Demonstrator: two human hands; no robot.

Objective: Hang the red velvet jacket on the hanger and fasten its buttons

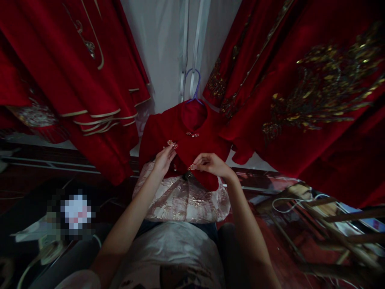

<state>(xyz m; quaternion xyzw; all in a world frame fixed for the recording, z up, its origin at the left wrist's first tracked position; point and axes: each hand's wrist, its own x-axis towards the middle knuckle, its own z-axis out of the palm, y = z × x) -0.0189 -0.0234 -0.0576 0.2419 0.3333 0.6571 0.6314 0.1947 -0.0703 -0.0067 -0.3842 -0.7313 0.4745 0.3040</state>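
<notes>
1. nearest, a pale shirt covers the person's middle, a bare forearm reaching forward on each side.
2. a shiny pinkish-white cloth spreads over the lap, under the red garment's lower edge; whether the two are joined cannot be told.
3. off to the right, a wooden frame has a white cable looped beside it.
4. the right hand comes in from the side, fingers curled, thumb and forefinger pinching a beaded ornament on the garment's edge.
5. the left hand angles upward, fingers close together, tips at another beaded ornament; whether they pinch it cannot be told.
6. the red garment hangs in front of the person, its neckline around a bluish-purple hanger.
7. behind the hanger run upright metal strips.
8. more red clothing flanks both sides, gold beadwork on the right.
</notes>
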